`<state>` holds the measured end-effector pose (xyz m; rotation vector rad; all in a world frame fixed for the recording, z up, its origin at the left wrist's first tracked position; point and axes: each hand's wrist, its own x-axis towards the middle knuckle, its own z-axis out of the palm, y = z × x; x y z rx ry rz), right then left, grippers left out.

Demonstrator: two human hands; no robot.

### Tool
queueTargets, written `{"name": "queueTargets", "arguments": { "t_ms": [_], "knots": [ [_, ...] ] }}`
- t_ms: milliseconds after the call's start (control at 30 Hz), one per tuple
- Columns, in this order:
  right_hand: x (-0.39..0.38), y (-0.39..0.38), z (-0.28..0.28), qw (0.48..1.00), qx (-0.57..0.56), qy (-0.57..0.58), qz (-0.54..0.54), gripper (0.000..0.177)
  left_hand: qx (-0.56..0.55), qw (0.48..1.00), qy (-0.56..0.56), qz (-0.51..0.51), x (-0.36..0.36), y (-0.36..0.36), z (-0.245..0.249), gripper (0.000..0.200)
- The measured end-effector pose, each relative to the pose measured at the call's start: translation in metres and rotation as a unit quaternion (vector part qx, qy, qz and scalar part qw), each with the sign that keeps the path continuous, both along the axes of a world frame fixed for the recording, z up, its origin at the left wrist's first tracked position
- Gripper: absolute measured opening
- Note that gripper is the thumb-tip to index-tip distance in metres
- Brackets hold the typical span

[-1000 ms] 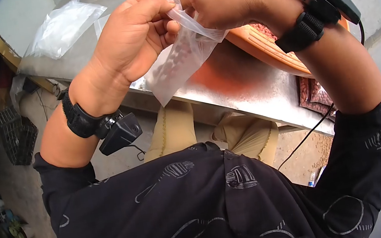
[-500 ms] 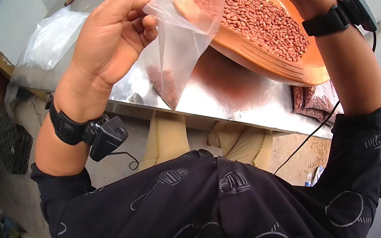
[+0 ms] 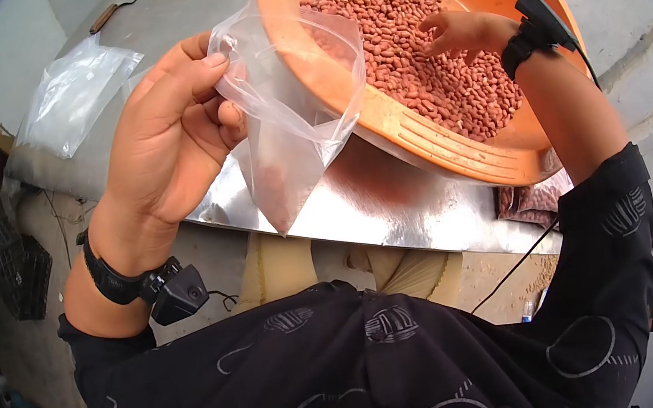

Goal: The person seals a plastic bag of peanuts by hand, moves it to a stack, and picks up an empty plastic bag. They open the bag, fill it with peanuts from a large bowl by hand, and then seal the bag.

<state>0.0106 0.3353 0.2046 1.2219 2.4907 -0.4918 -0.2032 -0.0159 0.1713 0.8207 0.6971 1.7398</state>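
Observation:
My left hand [image 3: 168, 130] is closed in a pinch on the rim of a clear plastic bag [image 3: 284, 147]. The bag hangs with its mouth spread and its pointed corner down, a few reddish pieces showing through near the bottom. A large orange basin [image 3: 437, 149] holds a heap of red-skinned peanuts [image 3: 390, 34], and part of the bag overlaps its near left rim. Over the right part of the heap, my right hand [image 3: 470, 32] reaches in with fingers apart, the fingertips at the peanuts; nothing is visible in its grasp.
Flat clear bags [image 3: 86, 92] lie on the metal table [image 3: 394, 202] at the left. Behind them rests a wooden-handled tool [image 3: 114, 13]. Filled bags [image 3: 533, 203] sit by the table's front edge, right of the basin. A cable runs from my right wrist device.
My right hand has moved from above the basin's far side, near the bag, down to the peanuts on the right. My left hand and the bag have shifted slightly lower and left in view.

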Motion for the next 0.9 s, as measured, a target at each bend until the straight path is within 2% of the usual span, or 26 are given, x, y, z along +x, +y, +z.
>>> {"name": "queueTargets", "arguments": {
  "t_ms": [100,200,233,300,333,367,467,500,600,633,733,800,900],
  "knots": [
    [-0.005,0.003,-0.012,1.000,0.000,-0.023,-0.009,0.085,0.002,1.000,-0.008,0.005,0.002,0.000,0.001,0.018],
    [-0.019,-0.007,-0.023,0.997,-0.068,0.025,-0.041,0.080,0.002,1.000,-0.007,0.004,0.003,0.000,-0.001,0.018],
    [-0.021,-0.012,-0.030,0.994,-0.085,0.069,-0.019,0.088,0.000,1.000,-0.006,0.004,0.003,0.000,-0.001,0.017],
    [-0.029,-0.004,-0.053,0.992,-0.053,0.078,0.081,0.092,0.002,1.000,0.000,-0.003,0.003,0.000,-0.001,0.017],
    [-0.039,-0.027,-0.048,0.987,-0.036,0.083,0.130,0.093,0.004,1.000,0.004,-0.006,0.003,0.000,-0.001,0.017],
    [-0.037,-0.049,-0.033,0.992,-0.097,0.078,0.030,0.083,0.004,1.000,0.007,-0.006,0.004,0.000,0.000,0.017],
    [-0.038,-0.024,-0.073,0.956,-0.160,0.187,0.162,0.088,0.007,1.000,0.016,-0.005,0.004,0.001,0.001,0.017],
    [-0.039,-0.038,-0.069,0.969,-0.102,0.152,0.165,0.071,0.008,1.000,0.018,-0.004,0.003,0.002,0.001,0.017],
    [-0.041,-0.068,-0.047,0.966,-0.089,0.130,0.204,0.045,0.000,1.000,0.018,0.003,0.004,0.002,0.003,0.017],
    [-0.041,-0.080,-0.036,0.965,-0.120,0.145,0.185,0.022,-0.003,1.000,0.017,0.005,0.005,0.001,0.004,0.017],
    [-0.036,-0.085,-0.030,0.964,-0.100,0.166,0.180,0.011,0.004,1.000,0.018,0.012,0.008,0.000,0.005,0.017],
    [-0.033,-0.071,-0.029,0.955,-0.055,0.173,0.235,0.005,0.008,1.000,0.023,0.004,0.007,0.000,0.006,0.017],
    [-0.027,-0.068,-0.015,0.953,-0.039,0.177,0.241,0.009,-0.004,1.000,0.030,0.008,0.007,0.001,0.005,0.016]
  ]
}}
